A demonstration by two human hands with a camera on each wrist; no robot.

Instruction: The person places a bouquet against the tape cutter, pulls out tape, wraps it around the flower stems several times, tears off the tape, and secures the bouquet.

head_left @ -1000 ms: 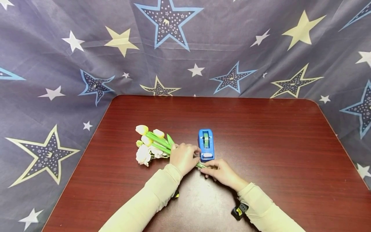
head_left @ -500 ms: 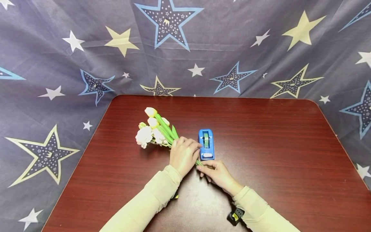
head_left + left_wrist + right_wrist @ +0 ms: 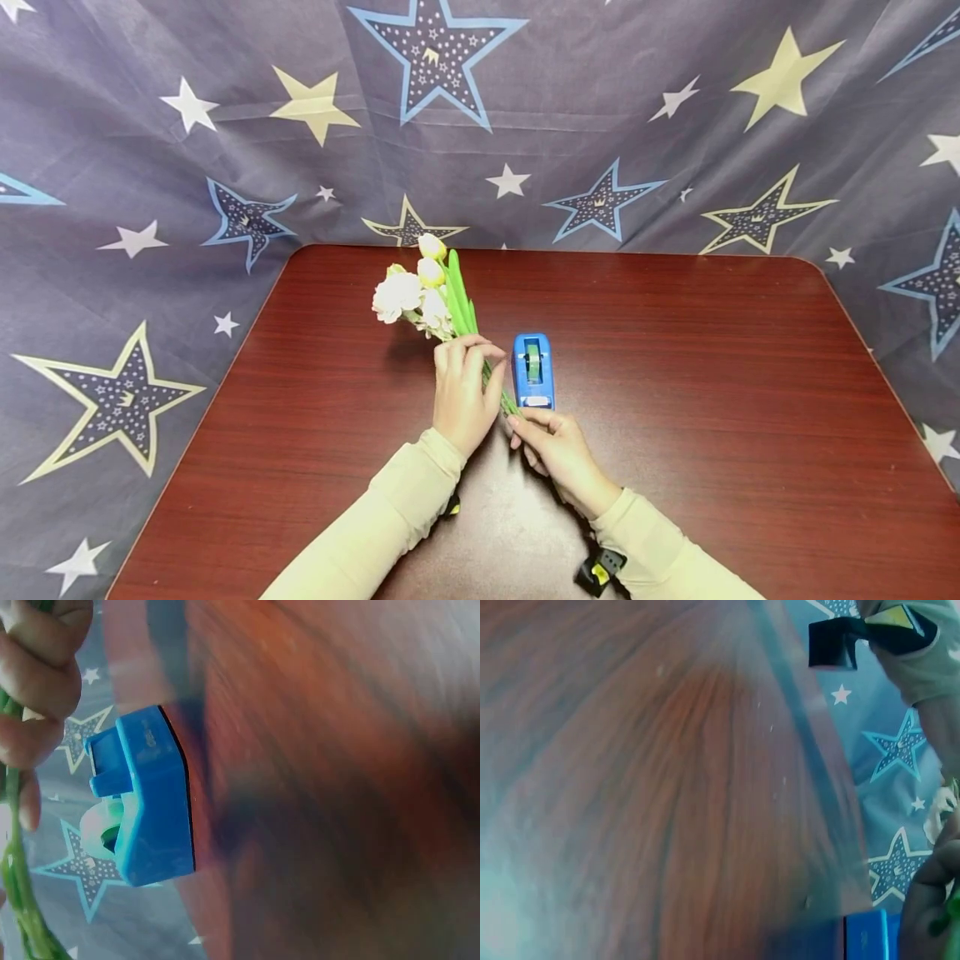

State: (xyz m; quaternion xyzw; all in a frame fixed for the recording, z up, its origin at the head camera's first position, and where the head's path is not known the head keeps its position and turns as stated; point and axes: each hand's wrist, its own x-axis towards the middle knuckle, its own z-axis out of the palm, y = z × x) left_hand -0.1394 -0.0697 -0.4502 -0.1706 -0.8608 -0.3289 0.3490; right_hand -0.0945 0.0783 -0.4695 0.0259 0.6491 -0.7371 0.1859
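Observation:
A bunch of artificial flowers (image 3: 397, 296), white blooms and yellow-white tulips with green leaves, is held tilted above the table, blooms toward the back left. My left hand (image 3: 467, 392) grips the stems just below the blooms, its fingers curved round them. Lower down, my right hand (image 3: 566, 454) pinches the stem ends between thumb and fingers. Close beyond the stems stands a blue tape dispenser (image 3: 534, 372) with a green-looking roll. In the left wrist view, curled fingers (image 3: 41, 675) wrap the green stems (image 3: 22, 900) at the left edge, beside the dispenser (image 3: 157, 802).
The reddish-brown wooden table (image 3: 712, 375) reaches back to a grey curtain (image 3: 480, 142) printed with stars. Black wrist cameras hang under both sleeves; the right one (image 3: 600, 571) shows near the front edge of the view.
The flower heads have swung up and toward the back right, so the bunch stands steeper. My left hand has turned with it; my right hand has shifted slightly left. The dispenser stays put.

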